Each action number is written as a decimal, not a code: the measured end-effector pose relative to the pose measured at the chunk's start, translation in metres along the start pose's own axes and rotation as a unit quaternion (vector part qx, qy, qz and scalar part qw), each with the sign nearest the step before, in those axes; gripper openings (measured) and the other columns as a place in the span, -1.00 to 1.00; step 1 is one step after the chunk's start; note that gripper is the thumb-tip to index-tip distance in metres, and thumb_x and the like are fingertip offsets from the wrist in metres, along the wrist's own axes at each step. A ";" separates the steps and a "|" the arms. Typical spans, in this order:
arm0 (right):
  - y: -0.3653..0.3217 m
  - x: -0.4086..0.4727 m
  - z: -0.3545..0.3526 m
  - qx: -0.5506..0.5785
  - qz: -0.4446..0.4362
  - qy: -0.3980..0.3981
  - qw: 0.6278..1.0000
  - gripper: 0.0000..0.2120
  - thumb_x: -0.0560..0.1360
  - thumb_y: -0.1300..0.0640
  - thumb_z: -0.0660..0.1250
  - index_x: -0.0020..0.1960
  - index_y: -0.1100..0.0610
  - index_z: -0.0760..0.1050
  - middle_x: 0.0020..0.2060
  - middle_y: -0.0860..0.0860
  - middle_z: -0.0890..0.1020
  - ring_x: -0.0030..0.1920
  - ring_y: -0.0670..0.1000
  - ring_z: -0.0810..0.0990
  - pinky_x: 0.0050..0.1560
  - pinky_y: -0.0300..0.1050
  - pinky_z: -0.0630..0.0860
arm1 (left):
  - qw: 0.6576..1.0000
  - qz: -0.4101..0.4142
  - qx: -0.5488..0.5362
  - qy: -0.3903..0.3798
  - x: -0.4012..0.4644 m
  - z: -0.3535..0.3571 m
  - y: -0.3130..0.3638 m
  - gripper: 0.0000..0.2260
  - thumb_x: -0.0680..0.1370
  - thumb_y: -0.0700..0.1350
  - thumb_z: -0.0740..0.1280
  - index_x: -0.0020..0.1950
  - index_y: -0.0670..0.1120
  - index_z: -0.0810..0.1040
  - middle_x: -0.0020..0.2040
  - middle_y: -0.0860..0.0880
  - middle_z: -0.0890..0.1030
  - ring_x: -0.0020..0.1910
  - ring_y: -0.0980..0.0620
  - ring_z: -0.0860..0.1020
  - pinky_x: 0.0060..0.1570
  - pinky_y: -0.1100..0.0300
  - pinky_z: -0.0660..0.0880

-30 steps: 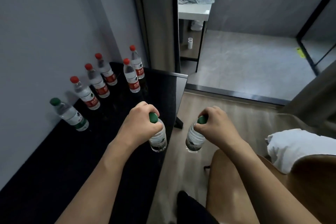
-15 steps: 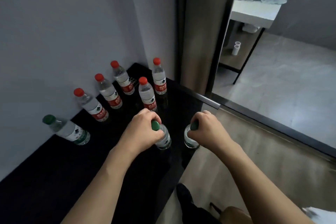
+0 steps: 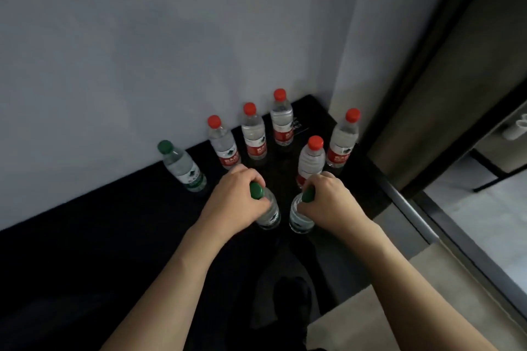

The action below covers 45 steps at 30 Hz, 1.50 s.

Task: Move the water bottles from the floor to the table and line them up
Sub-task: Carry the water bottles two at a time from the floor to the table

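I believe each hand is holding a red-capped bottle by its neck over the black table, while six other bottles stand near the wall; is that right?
Not quite: the head view shows green caps on both held bottles. The left hand grips one green-capped bottle and the right hand the other, over the black table. The rest stands.

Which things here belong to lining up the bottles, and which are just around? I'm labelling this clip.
Job:
- left hand gripping a green-capped bottle
- right hand gripping another green-capped bottle
- standing green-capped bottle
- five red-capped bottles
- black table

Around:
- grey wall
- dark door frame
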State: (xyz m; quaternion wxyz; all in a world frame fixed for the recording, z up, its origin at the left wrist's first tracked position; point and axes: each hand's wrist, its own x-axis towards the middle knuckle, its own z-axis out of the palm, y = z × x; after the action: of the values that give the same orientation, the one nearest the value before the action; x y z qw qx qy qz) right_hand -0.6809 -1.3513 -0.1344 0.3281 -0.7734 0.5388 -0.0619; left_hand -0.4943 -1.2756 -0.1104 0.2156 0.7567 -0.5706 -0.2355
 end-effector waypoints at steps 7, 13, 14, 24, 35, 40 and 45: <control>-0.051 0.046 0.033 -0.020 -0.065 -0.055 0.996 -0.79 0.34 0.10 0.44 -0.10 0.05 0.46 -0.11 -0.02 0.43 -0.16 -0.01 0.48 -0.19 -0.19 0.39 | 0.995 -0.091 0.005 0.030 -0.006 -0.022 -0.054 -0.84 0.40 -0.02 0.46 -0.05 0.08 0.57 -0.03 0.17 0.46 -0.14 0.21 0.50 -0.20 0.32 0.44; -0.078 0.074 0.046 -0.049 -0.078 -0.076 0.993 -0.76 0.38 0.06 0.44 -0.03 0.03 0.45 -0.07 -0.05 0.38 -0.14 -0.03 0.46 -0.21 -0.20 0.36 | 0.991 -0.131 0.008 0.023 -0.010 -0.020 -0.091 -0.82 0.42 -0.05 0.47 -0.02 0.04 0.55 0.02 0.13 0.44 -0.08 0.13 0.51 -0.12 0.20 0.48; -0.080 0.077 0.047 -0.054 -0.077 -0.083 0.992 -0.75 0.38 0.05 0.44 -0.01 0.02 0.44 -0.06 -0.05 0.38 -0.13 -0.04 0.46 -0.20 -0.21 0.36 | 0.991 -0.135 0.005 0.020 -0.009 -0.020 -0.095 -0.81 0.43 -0.04 0.46 -0.02 0.05 0.53 0.03 0.12 0.43 -0.08 0.13 0.51 -0.12 0.21 0.46; -0.084 0.086 0.045 -0.074 -0.055 -0.114 0.989 -0.68 0.39 0.08 0.45 0.08 0.01 0.41 0.04 -0.03 0.39 -0.06 -0.03 0.48 -0.15 -0.19 0.42 | 0.988 -0.145 0.022 -0.052 0.010 -0.030 -0.105 -0.75 0.44 -0.03 0.43 0.08 0.04 0.51 0.09 0.08 0.41 -0.03 0.11 0.49 -0.08 0.20 0.46; -0.092 0.056 0.054 -0.173 -0.108 0.013 0.979 -0.49 0.45 0.03 0.36 0.37 0.06 0.36 0.28 0.05 0.39 0.30 0.13 0.36 0.27 0.01 0.37 | 0.992 -0.123 -0.006 0.029 -0.022 -0.023 -0.107 -0.53 0.51 0.08 0.40 0.37 -0.04 0.43 0.26 0.02 0.40 0.12 0.02 0.52 0.08 0.12 0.50; -0.119 0.030 0.056 -0.125 -0.195 0.074 0.970 -0.48 0.44 0.08 0.39 0.37 0.10 0.37 0.34 0.05 0.40 0.37 0.11 0.33 0.38 0.02 0.32 | 0.983 -0.117 -0.010 0.138 -0.056 -0.041 -0.127 -0.53 0.55 0.12 0.33 0.42 0.00 0.39 0.30 0.02 0.44 0.15 0.09 0.52 0.02 0.24 0.45; -0.159 0.011 0.071 -0.087 -0.258 0.071 0.959 -0.52 0.44 0.13 0.38 0.33 0.15 0.41 0.28 0.07 0.46 0.30 0.10 0.41 0.32 -0.01 0.35 | 0.969 -0.107 0.051 0.218 -0.088 -0.063 -0.144 -0.53 0.58 0.05 0.31 0.45 -0.09 0.37 0.37 -0.07 0.43 0.26 0.00 0.49 0.08 0.27 0.37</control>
State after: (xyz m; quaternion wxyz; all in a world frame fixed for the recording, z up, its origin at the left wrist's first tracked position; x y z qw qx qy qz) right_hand -0.5189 -1.2970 -0.1012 0.1932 -0.9055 0.3458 -0.1521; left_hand -0.3680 -1.1502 -0.1359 0.2689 0.8564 -0.4371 -0.0573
